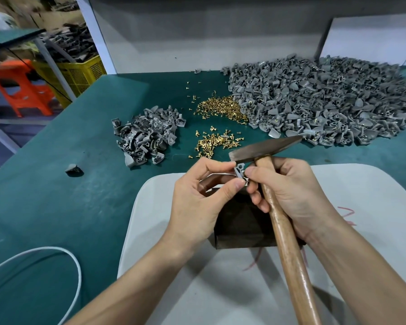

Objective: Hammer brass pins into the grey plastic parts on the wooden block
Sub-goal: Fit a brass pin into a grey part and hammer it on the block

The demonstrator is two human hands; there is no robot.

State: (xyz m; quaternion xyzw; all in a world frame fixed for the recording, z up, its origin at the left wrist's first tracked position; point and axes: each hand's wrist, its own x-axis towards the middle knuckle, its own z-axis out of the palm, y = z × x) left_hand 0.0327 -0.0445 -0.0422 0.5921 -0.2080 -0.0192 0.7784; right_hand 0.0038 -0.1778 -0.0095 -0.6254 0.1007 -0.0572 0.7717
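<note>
Grey plastic part [240, 169] in left hand [195, 207], hammer [287, 233] in right hand [295, 193].

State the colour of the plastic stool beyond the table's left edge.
Orange. The stool shows, slightly blurred, at the upper left of the head view.

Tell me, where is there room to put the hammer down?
Bare green mat lies left, between the small grey pile and white cable. The white board beside the right hand is free too. Crowded: brass pins, big grey pile.
</note>
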